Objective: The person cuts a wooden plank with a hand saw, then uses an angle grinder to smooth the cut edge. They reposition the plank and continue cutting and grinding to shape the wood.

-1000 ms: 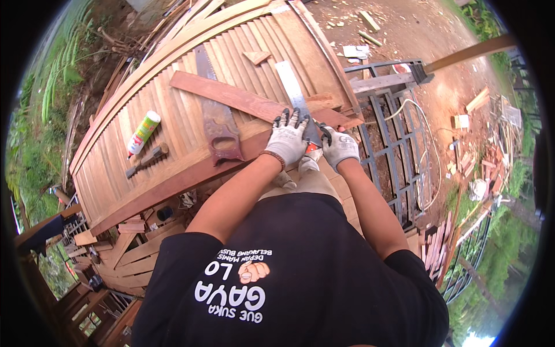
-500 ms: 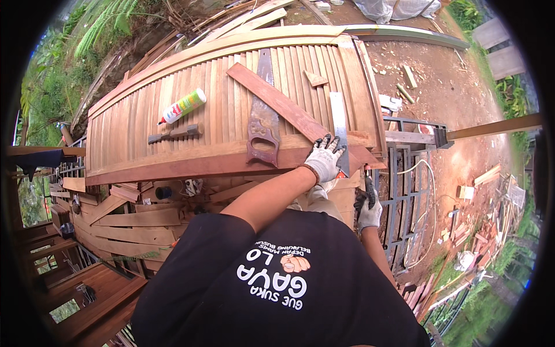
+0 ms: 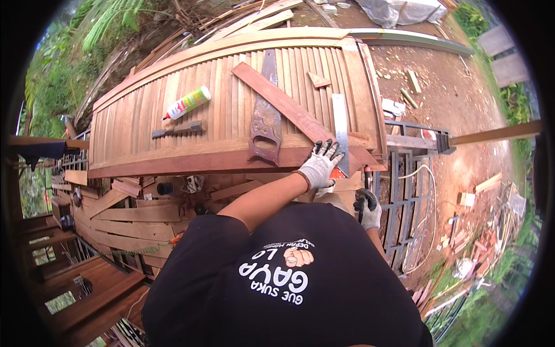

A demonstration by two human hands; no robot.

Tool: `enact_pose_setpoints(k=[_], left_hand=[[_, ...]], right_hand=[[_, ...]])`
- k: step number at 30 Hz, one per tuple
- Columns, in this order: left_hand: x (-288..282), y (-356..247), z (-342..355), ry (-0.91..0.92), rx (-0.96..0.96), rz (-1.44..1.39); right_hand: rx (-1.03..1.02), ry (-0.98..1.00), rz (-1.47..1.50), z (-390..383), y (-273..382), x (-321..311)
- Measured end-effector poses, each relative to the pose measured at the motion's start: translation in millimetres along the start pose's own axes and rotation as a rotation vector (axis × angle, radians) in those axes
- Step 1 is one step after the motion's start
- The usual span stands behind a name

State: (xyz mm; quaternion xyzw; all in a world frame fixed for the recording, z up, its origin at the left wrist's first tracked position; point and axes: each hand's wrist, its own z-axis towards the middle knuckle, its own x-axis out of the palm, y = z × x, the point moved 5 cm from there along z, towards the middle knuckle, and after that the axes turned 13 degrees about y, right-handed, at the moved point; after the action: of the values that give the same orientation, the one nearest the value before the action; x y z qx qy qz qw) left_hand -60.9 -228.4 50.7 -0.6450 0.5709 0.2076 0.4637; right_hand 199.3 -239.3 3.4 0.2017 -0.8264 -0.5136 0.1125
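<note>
My left hand (image 3: 322, 165), gloved, lies with spread fingers pressing on the metal try square (image 3: 340, 127) and reddish board (image 3: 274, 98) on a wooden louvred panel (image 3: 144, 127). My right hand (image 3: 369, 211), gloved, is below the panel's right corner, its fingers curled around something dark and slender that I cannot make out. Left of my left hand, a handsaw (image 3: 264, 147) lies partly under the board. Farther left lie a glue bottle (image 3: 186, 104) and a dark-handled tool (image 3: 179, 130). A small wooden offcut (image 3: 318, 80) sits near the square.
A metal grid frame (image 3: 395, 217) with a pale hose (image 3: 432, 191) stands right of the panel. A wooden post (image 3: 497, 132) reaches across at right. Planks (image 3: 133, 214) lie below the panel at left, scrap wood on the dirt (image 3: 457, 98) at right, plants (image 3: 63, 81) at far left.
My right hand has left the square, moving down and right below the panel's corner, its fingers now curled. My left hand stays on the board and square; the whole view has shifted.
</note>
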Motion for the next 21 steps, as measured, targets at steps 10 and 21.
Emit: enact_pose_setpoints(k=[10, 21], left_hand=[[30, 4, -4, -0.230, -0.065, -0.079], [20, -9, -27, -0.405, -0.266, -0.135]], right_hand=[[-0.477, 0.201, -0.818, 73, 79, -10], [-0.296, 0.302, -0.701, 151, 103, -13]])
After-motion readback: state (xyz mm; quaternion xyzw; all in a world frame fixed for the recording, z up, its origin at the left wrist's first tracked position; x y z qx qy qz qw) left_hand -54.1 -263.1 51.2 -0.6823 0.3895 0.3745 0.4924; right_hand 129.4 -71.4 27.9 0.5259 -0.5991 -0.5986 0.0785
